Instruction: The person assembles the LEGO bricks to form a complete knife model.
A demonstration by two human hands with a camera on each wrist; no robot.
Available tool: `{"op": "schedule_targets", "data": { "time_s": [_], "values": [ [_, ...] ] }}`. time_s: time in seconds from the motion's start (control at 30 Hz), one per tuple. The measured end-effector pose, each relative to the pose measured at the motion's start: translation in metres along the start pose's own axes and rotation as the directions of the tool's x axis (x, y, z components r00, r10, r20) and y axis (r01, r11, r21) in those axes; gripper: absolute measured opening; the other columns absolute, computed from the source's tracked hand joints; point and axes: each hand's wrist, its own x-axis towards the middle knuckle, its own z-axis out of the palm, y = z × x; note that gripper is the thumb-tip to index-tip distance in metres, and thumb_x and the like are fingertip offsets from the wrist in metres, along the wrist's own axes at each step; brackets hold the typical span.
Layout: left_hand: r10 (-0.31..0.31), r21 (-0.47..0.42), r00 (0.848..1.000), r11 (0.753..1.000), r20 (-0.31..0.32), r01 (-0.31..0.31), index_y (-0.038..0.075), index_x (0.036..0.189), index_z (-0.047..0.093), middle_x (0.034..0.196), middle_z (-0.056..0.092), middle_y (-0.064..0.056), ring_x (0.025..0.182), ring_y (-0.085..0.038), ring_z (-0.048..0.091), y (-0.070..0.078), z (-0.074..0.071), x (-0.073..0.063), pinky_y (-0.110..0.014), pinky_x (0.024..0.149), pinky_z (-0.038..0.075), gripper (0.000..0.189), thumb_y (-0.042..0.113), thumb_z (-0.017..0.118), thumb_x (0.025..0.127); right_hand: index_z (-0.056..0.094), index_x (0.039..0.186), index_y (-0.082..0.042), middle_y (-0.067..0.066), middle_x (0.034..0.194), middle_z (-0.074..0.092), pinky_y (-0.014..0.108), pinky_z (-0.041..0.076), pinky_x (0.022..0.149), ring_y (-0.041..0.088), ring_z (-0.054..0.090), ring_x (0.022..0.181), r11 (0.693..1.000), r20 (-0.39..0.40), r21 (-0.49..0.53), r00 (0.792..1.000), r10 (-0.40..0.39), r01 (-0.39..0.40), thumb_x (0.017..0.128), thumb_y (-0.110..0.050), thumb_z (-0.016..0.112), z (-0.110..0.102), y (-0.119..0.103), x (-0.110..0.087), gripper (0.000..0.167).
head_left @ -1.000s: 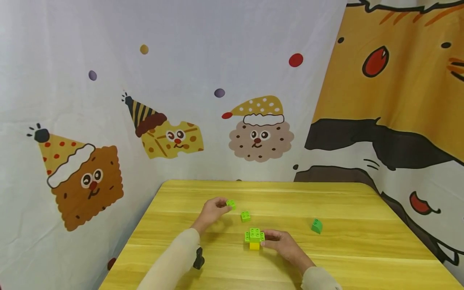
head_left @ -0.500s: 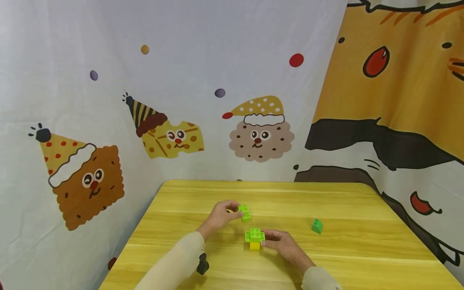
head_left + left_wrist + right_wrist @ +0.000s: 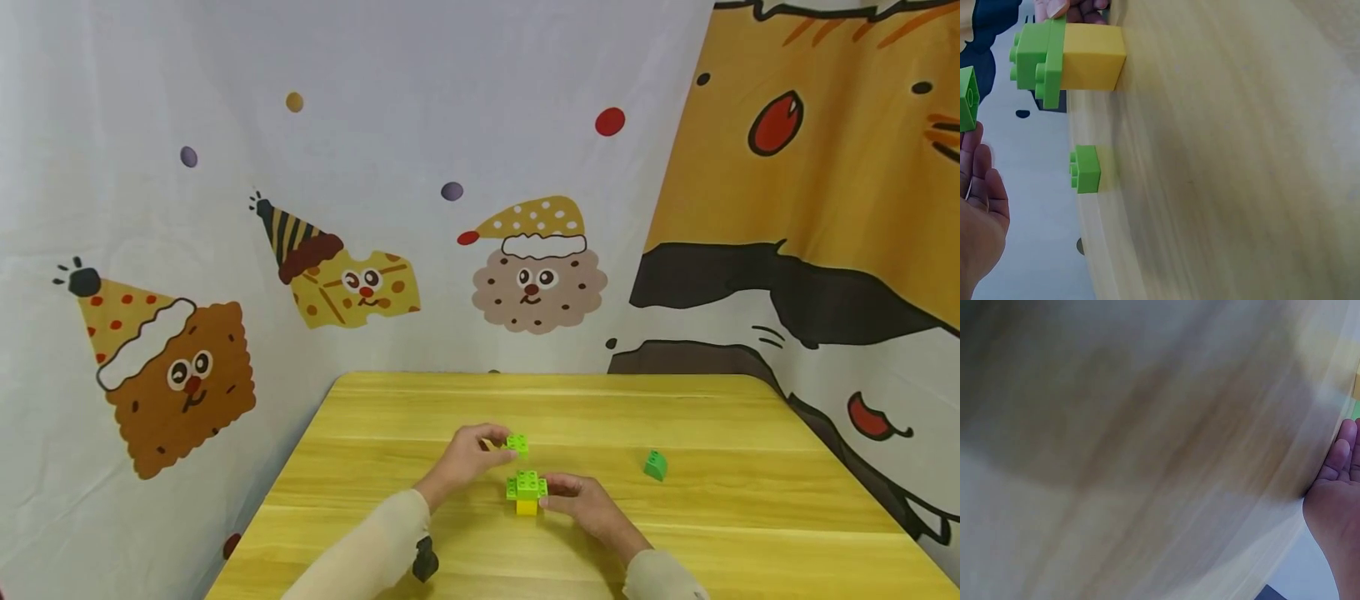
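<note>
My left hand [image 3: 467, 457] pinches a light green toy building brick [image 3: 517, 444] above the table, just behind a small brick stack. The stack has a yellow brick [image 3: 527, 507] at its base, a wider light green layer [image 3: 1054, 65] over that, and a light green brick [image 3: 527, 485] on top. My right hand [image 3: 591, 507] grips the green layer at the stack's right end, thumb in front. Another loose light green brick [image 3: 1087, 169] stands on the table in the left wrist view; the held brick hides it in the head view.
A darker green sloped brick [image 3: 656, 465] lies on the wooden table [image 3: 720, 533] to the right. A printed cloth [image 3: 420, 125] hangs behind the table's far edge. A black device [image 3: 425, 560] is worn at the left wrist.
My left hand has carried its light green brick to the right and nearer, past the loose brick, towards the stack. The right hand and the stack have stayed in place.
</note>
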Motion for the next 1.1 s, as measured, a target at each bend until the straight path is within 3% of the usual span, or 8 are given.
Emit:
{"op": "schedule_targets", "data": {
  "time_s": [0.27,0.47,0.73,1.1],
  "values": [
    [-0.007,0.017,1.0,1.0,0.02,0.007,0.016,0.11,0.074,0.104,0.066,0.004,0.098,-0.025,0.057,-0.002,0.008,-0.005,-0.032,0.078,0.047,0.029,0.033,0.078,0.087,0.063,0.13,-0.001,0.014,0.126,0.065,0.047,0.049,0.094,0.029,0.06,0.113,1.0,0.001,0.001,1.0,0.004,-0.004,0.088,-0.031,0.077,0.0,0.0,0.001,0.054],
    [-0.039,0.049,0.999,0.998,0.031,0.038,0.019,0.11,0.074,0.104,0.064,0.004,0.094,-0.019,0.054,-0.008,0.012,-0.009,-0.032,0.077,0.046,0.031,0.036,0.08,0.085,0.064,0.129,-0.001,0.014,0.126,0.065,0.048,0.049,0.095,0.031,0.059,0.115,1.0,0.008,0.002,1.0,0.0,0.0,0.087,-0.033,0.077,-0.001,0.003,0.003,0.055],
    [-0.019,0.028,0.999,0.999,0.045,0.018,0.022,0.107,0.075,0.107,0.065,-0.006,0.097,-0.023,0.055,-0.01,0.016,-0.013,-0.034,0.079,0.045,0.025,0.033,0.08,0.085,0.064,0.129,-0.002,0.014,0.126,0.065,0.048,0.049,0.095,0.031,0.059,0.115,1.0,-0.004,0.0,1.0,0.003,-0.003,0.087,-0.033,0.078,0.0,0.004,0.004,0.055],
    [0.018,0.056,0.998,0.998,0.058,-0.022,0.021,0.107,0.075,0.102,0.066,0.005,0.098,-0.021,0.057,-0.013,0.021,-0.015,-0.032,0.082,0.045,0.025,0.032,0.08,0.085,0.066,0.127,-0.002,0.014,0.122,0.066,0.045,0.05,0.093,0.028,0.061,0.111,1.0,-0.005,0.016,1.0,-0.017,0.017,0.088,-0.028,0.078,-0.001,0.006,0.004,0.049]
  ]
}}
